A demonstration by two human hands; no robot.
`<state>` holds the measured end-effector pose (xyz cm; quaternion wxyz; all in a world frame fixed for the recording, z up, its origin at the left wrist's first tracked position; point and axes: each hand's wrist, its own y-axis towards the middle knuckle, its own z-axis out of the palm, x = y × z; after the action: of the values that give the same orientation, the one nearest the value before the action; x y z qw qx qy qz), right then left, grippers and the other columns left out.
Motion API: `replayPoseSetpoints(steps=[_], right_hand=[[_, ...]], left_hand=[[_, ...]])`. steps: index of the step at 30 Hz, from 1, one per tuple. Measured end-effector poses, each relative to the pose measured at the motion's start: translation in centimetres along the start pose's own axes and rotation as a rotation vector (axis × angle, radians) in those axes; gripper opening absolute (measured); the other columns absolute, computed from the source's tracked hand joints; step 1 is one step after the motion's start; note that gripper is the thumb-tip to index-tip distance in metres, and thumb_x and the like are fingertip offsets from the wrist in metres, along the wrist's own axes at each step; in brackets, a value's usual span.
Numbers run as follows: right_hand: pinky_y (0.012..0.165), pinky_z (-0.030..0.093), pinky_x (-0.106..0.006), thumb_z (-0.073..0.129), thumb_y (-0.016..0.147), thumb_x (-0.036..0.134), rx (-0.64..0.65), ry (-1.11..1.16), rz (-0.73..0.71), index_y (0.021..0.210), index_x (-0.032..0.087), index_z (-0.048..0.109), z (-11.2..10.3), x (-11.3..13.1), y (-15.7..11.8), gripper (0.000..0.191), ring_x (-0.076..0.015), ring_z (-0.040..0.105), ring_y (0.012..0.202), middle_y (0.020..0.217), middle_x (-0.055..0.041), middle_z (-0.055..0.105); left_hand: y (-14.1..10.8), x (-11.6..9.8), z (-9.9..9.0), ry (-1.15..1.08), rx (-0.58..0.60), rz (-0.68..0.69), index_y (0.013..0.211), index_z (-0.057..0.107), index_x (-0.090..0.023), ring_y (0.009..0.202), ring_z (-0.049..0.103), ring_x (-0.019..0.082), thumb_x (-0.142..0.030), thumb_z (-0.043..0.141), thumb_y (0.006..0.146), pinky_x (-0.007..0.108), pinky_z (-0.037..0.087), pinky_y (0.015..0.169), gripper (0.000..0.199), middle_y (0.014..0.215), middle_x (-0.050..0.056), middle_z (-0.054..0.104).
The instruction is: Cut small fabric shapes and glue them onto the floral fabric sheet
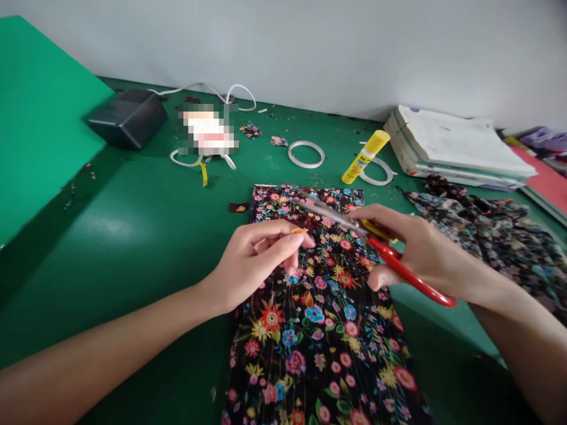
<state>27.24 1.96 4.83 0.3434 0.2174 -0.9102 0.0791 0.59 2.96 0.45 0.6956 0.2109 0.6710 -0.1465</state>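
Note:
My left hand (274, 251) pinches a small orange-yellow scrap (300, 231) between thumb and fingertips. It hovers over a black floral fabric (314, 330) that lies lengthwise in front of me. In my right hand (411, 251) is a pair of scissors (385, 251) with red handles, their blades pointing left above the far end of the fabric. The blades are slightly blurred, and the scissors' other handle is partly hidden by my fingers. A small dark scrap with an orange mark (239, 207) rests just left of the fabric.
Behind the fabric are a yellow glue stick (365, 157) and two tape rolls, one a white ring (306, 154). Stacked books (460, 147) and a crumpled floral cloth (491, 236) lie at right. A black box (128, 118) and a pixelated object with white cable stand back left.

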Motion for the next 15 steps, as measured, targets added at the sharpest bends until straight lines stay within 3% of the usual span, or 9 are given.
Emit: replayPoseSetpoints(steps=[5, 10, 15], right_hand=[[0.073, 0.053, -0.027, 0.076, 0.070, 0.072, 0.043, -0.136, -0.166, 0.125, 0.024, 0.062, -0.52, -0.41, -0.29, 0.075, -0.0184, 0.066, 0.081, 0.105, -0.0033, 0.070], [0.070, 0.053, -0.028, 0.077, 0.069, 0.072, 0.043, -0.166, -0.198, 0.121, 0.022, 0.062, -0.89, -0.80, -0.40, 0.073, -0.0201, 0.065, 0.085, 0.107, -0.0048, 0.070], [0.082, 0.054, -0.030, 0.084, 0.067, 0.063, 0.065, -0.096, -0.227, 0.123, 0.027, 0.061, -0.43, -0.84, -0.41, 0.070, -0.0214, 0.067, 0.094, 0.111, -0.0035, 0.069]], left_hand=[[-0.13, 0.19, -0.03, -0.024, 0.012, -0.008, 0.092, 0.077, -0.021, 0.060, 0.062, 0.007, -0.026, 0.059, 0.100, 0.018, 0.049, 0.059, 0.021, 0.062, -0.004, 0.066], [-0.15, -0.16, 0.03, -0.020, 0.055, -0.020, 0.092, 0.076, -0.021, 0.061, 0.062, 0.008, -0.023, 0.057, 0.100, 0.017, 0.050, 0.060, 0.020, 0.062, -0.004, 0.064], [0.11, -0.52, -0.04, 0.081, 0.078, 0.041, 0.065, 0.065, -0.017, 0.062, 0.062, 0.009, -0.014, 0.055, 0.096, 0.019, 0.050, 0.061, 0.033, 0.063, -0.002, 0.065]])
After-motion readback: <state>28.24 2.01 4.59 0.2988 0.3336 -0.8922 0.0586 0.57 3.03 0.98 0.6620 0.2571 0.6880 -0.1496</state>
